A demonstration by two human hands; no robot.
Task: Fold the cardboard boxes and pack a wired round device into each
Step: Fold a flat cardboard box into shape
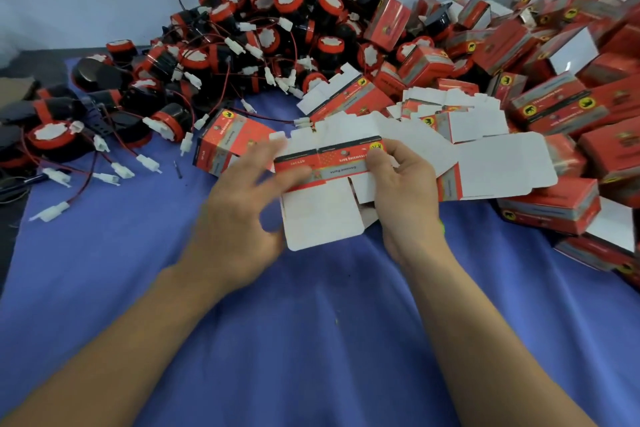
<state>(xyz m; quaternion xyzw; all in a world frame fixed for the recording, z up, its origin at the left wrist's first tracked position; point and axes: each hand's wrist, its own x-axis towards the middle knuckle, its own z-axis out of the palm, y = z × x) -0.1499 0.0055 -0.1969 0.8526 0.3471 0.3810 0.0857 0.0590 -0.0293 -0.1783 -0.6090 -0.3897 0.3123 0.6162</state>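
A flat, unfolded red and white cardboard box (322,215) hangs between both hands above the blue cloth. My right hand (403,191) pinches its red printed band at the right end, thumb on top. My left hand (242,208) is blurred, with its fingers touching the band's left part. A big heap of round black and red devices (270,31) with red wires and white plugs fills the far left and middle. A folded red box (228,142) lies just left of my left hand's fingers.
Several flat box blanks (450,121) lie stacked behind my right hand. A pile of folded red boxes (561,80) covers the right side. Loose white plugs (121,170) and wires trail across the blue cloth (311,340) on the left.
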